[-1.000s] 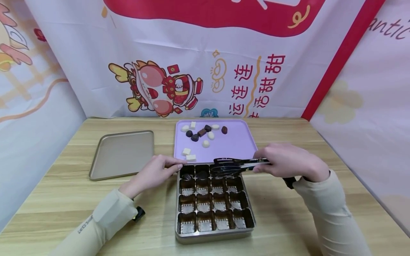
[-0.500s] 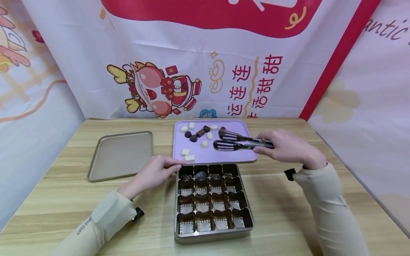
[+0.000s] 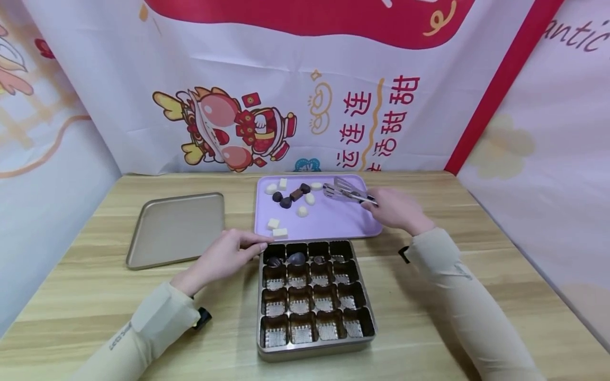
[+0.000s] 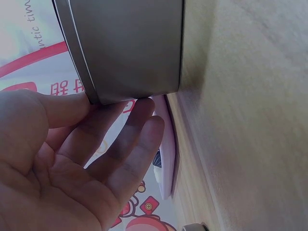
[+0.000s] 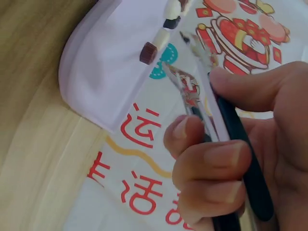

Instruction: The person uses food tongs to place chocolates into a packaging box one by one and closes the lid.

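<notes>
My left hand (image 3: 229, 259) pinches the back left corner of a metal tin (image 4: 125, 48), its thumb at the rim and fingertips against the back wall. The tin holds a brown divided insert (image 3: 299, 306). A dark chocolate (image 3: 297, 259) and a ridged dark one (image 3: 274, 262) lie in its two leftmost back-row compartments. My right hand (image 3: 395, 209) grips slotted serving tongs (image 5: 226, 110) by their dark handles. The tong heads are spread over the right part of a lilac tray (image 3: 329, 225). A reddish-brown chocolate (image 5: 148, 53) on that tray is hidden behind the tongs in the head view.
White and dark chocolates, such as a brown block (image 3: 296, 195) and a white square (image 3: 280, 233), lie on the lilac tray's left half. A flat bronze-coloured tray (image 3: 176, 230) lies at the left. A printed cloth (image 3: 267, 63) hangs behind the wooden table (image 3: 429, 338).
My right hand has carried the tongs from above the tin's back row to the far right of the lilac tray, and their heads have spread. My left hand stays at the tin's corner.
</notes>
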A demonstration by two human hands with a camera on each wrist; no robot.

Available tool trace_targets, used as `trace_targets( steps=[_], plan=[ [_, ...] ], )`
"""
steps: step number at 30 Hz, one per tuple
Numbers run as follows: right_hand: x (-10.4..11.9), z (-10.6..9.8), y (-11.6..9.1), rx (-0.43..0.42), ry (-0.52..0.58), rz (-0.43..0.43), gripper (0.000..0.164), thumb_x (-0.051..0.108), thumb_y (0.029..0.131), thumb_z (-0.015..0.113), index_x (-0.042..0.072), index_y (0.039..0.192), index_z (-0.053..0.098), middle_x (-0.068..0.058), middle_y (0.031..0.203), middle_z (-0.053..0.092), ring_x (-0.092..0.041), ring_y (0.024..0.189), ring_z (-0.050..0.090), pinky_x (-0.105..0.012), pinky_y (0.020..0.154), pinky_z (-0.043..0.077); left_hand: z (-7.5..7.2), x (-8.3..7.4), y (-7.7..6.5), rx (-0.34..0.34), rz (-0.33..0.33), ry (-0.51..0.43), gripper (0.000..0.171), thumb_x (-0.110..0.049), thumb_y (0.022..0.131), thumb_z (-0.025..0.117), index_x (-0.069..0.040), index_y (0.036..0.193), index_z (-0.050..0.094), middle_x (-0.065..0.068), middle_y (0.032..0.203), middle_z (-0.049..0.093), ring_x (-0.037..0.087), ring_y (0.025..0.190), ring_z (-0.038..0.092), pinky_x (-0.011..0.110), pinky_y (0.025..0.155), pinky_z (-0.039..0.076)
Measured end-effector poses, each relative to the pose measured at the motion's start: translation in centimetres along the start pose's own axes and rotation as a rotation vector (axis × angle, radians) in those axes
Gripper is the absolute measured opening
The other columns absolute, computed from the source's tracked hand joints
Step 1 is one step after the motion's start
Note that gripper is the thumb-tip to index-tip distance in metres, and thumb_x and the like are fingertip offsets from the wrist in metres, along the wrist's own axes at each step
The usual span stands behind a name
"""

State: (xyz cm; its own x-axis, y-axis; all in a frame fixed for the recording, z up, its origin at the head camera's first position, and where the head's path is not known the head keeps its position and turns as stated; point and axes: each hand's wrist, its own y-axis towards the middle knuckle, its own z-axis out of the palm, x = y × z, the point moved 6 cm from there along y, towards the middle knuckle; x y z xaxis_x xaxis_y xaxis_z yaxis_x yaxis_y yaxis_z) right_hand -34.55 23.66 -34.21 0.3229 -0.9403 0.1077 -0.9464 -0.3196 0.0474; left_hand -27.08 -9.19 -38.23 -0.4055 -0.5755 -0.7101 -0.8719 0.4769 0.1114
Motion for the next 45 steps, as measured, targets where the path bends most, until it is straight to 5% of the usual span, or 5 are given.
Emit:
trace_targets(
  steps=[8,15,24,31,45],
  plan=[
    [0.5,0.5,2.2,0.074,-0.037,0.082,0.017,0.024,0.093,0.054,0.011,0.083,0.059,-0.006,0.076,0.057,-0.022,0.063,0.052,-0.035,0.051,0.042,-0.1,0.1,-0.2,-0.005,-0.009,-0.011,0.022,-0.020,0.094,0.060,-0.017,0.114,0.069,-0.002,0.099,0.067,0.012,0.049,0.039,0.029,0.049,0.042],
    [1.0,1.4,3.3,0.112,-0.116,0.100,0.020,0.020,0.092,0.050,0.014,0.075,0.060,-0.007,0.085,0.059,-0.025,0.073,0.056,-0.042,0.055,0.045,-0.1,0.0,-0.2,-0.006,-0.014,-0.004,0.022,-0.022,0.094,0.060,-0.018,0.114,0.069,-0.003,0.094,0.067,0.011,0.048,0.039,0.029,0.048,0.041],
    [1.6,1.8,3.6,0.016,-0.143,0.178,0.029,0.028,0.090,0.045,0.010,0.070,0.056,-0.010,0.073,0.056,-0.025,0.059,0.054,-0.040,0.044,0.041,-0.1,0.0,0.0,-0.008,-0.010,-0.009,0.022,-0.022,0.095,0.060,-0.018,0.114,0.069,-0.001,0.104,0.067,0.011,0.048,0.038,0.029,0.049,0.042],
    [2.1,1.6,3.7,-0.007,-0.160,0.180,0.041,0.045,0.096,0.050,0.007,0.085,0.060,-0.011,0.076,0.056,-0.028,0.066,0.056,-0.043,0.053,0.046,-0.1,0.0,-0.1,-0.001,-0.023,-0.011,0.022,-0.022,0.095,0.060,-0.019,0.114,0.069,-0.003,0.100,0.067,0.009,0.045,0.035,0.029,0.046,0.040],
    [0.6,2.2,4.9,0.016,-0.112,0.238,0.019,0.027,0.090,0.058,0.008,0.087,0.062,-0.011,0.090,0.061,-0.029,0.075,0.058,-0.044,0.057,0.046,0.0,0.0,-0.1,-0.008,-0.014,0.015,0.022,-0.021,0.094,0.060,-0.017,0.114,0.069,-0.007,0.083,0.065,0.009,0.046,0.036,0.029,0.048,0.040]
  ],
)
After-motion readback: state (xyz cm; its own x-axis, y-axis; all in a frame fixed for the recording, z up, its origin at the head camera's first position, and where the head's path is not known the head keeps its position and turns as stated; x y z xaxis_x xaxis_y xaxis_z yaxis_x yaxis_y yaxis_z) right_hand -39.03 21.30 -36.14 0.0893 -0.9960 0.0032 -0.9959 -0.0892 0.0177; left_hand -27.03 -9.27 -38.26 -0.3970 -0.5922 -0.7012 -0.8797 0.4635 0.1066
